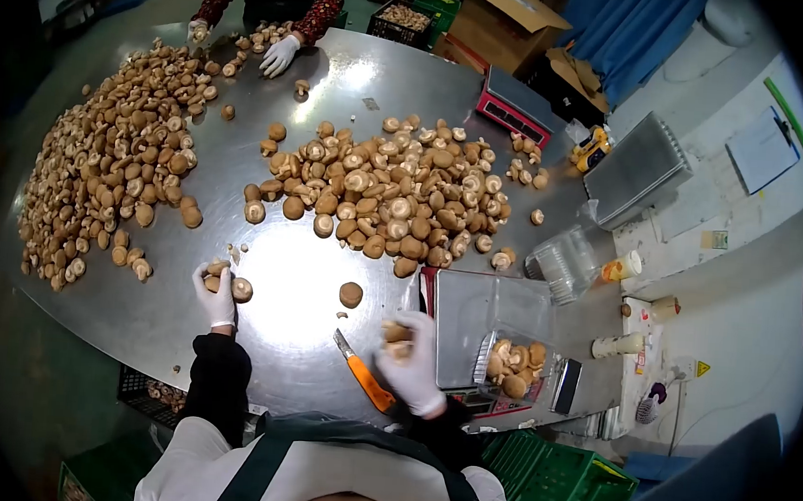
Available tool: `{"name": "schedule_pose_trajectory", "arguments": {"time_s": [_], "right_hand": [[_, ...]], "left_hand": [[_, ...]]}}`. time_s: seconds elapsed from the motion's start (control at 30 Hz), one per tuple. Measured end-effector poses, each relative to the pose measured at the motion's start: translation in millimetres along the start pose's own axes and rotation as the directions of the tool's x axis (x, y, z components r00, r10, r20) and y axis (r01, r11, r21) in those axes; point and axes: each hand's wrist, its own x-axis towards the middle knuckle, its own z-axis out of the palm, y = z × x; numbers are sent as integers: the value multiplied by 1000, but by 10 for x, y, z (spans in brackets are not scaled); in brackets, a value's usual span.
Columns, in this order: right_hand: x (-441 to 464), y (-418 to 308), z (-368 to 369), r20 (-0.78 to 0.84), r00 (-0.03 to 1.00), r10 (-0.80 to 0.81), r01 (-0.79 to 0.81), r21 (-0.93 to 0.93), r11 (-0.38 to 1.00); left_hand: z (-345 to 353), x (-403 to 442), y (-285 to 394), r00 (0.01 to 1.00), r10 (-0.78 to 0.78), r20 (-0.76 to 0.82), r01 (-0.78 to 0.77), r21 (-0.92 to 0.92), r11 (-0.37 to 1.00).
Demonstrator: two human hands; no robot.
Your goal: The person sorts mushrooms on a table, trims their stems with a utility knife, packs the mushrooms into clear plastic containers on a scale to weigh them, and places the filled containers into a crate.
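My left hand (218, 295), in a white glove, is closed round brown mushrooms (212, 283) low over the metal table (293, 336); another mushroom (242, 290) is beside its fingers. In my gloved right hand (411, 365) are mushrooms (399, 332), held by curled fingers. Just left of that hand lies an orange utility knife (366, 378), blade out, and a single mushroom (351, 294) rests above the knife. To the right, a clear plastic box (484, 357) holding several mushrooms stands on a scale (457, 320).
Large mushroom piles cover the left (109, 165) and middle (396, 194) of the table. A co-worker's gloved hands (281, 56) are at the far edge. A red scale (516, 105), clear containers (564, 262) and cups (622, 266) stand right; green crates (553, 475) are below.
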Motion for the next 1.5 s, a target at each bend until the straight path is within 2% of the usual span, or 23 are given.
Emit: {"name": "schedule_pose_trajectory", "arguments": {"time_s": [0.03, 0.13, 0.33, 0.37, 0.43, 0.47, 0.53, 0.57, 0.6, 0.7, 0.73, 0.83, 0.9, 0.93, 1.0, 1.07, 1.1, 1.17, 1.23, 1.37, 1.43, 1.47, 1.5], "right_hand": [[-6, -49, -237, -31, 999, 24, -23, 42, 999], [-56, -79, -1159, -160, 986, -41, -26, -397, 917], [-547, 315, -2210, -344, 938, 47, -258, -600, 758], [-635, 558, -2306, -257, 966, 7, -166, -606, 778], [-634, 426, -2243, -176, 983, 48, -167, -766, 620], [-577, 354, -2199, -204, 978, -39, -144, -801, 580], [-388, 222, -2187, -136, 990, -24, -90, -768, 635], [-292, 187, -2179, -64, 998, -12, -39, -730, 683], [-193, 217, -2151, 61, 996, -59, 84, -749, 657], [-13, 467, -1985, 315, 949, 1, 284, -856, 432], [41, 497, -1924, 353, 935, 38, 317, -878, 359], [159, 600, -1812, 415, 886, 208, 385, -907, 169], [213, 658, -1790, 443, 853, 276, 439, -895, 79], [217, 649, -1815, 428, 862, 271, 421, -903, 87], [221, 590, -1929, 422, 900, 104, 382, -882, 277], [204, 356, -2085, 280, 957, -74, 278, -812, 514], [184, 229, -2147, 178, 976, -127, 218, -744, 631], [111, 224, -2291, -10, 988, -156, 110, -661, 743], [15, 277, -2398, -241, 945, -219, 62, -526, 848], [-294, 456, -2570, -571, 821, -10, -49, -87, 995], [-498, 569, -2678, -571, 809, 141, -82, 127, 989], [-594, 592, -2698, -602, 780, 170, -74, 181, 981], [-662, 556, -2700, -629, 751, 202, -65, 234, 970]], "left_hand": [[-7, 6, 11, 1000, 3, -1, -3, -6, 1000], [36, -60, 276, 990, 51, -131, -59, -57, 997], [189, -391, 558, 992, 89, 87, -76, -149, 986], [258, -490, 693, 982, 82, 173, -62, -117, 991], [373, -636, 778, 960, 131, 247, -117, -71, 991], [429, -721, 793, 950, 97, 297, -64, -117, 991], [541, -919, 1074, 920, 78, 384, -23, -145, 989], [581, -972, 976, 894, 144, 424, -103, -118, 988], [610, -1073, 1200, 875, 46, 482, 15, -121, 992], [740, -1247, 1148, 809, 160, 566, -54, -199, 978], [742, -1313, 1334, 787, 49, 615, 97, -202, 975], [778, -1429, 1500, 716, -35, 697, 240, -198, 950], [828, -1447, 1389, 680, -29, 733, 209, -156, 965], [864, -1481, 1492, 643, -34, 765, 227, -148, 963], [954, -1548, 1714, 560, -34, 828, 253, -131, 959], [1124, -1630, 1784, 473, 56, 879, 212, -176, 961], [1200, -1667, 1916, 369, 31, 929, 243, -129, 962], [1499, -1781, 2022, 303, 411, 860, -213, -359, 909], [1726, -1956, 2231, 210, 393, 895, -227, -347, 910], [2126, -2337, 2538, -2, 425, 905, -421, -386, 821], [2296, -2524, 2578, -59, 494, 868, -547, -442, 711], [2386, -2647, 2538, -43, 506, 861, -489, -460, 741], [2438, -2729, 2512, -63, 522, 851, -544, -468, 696]]}}
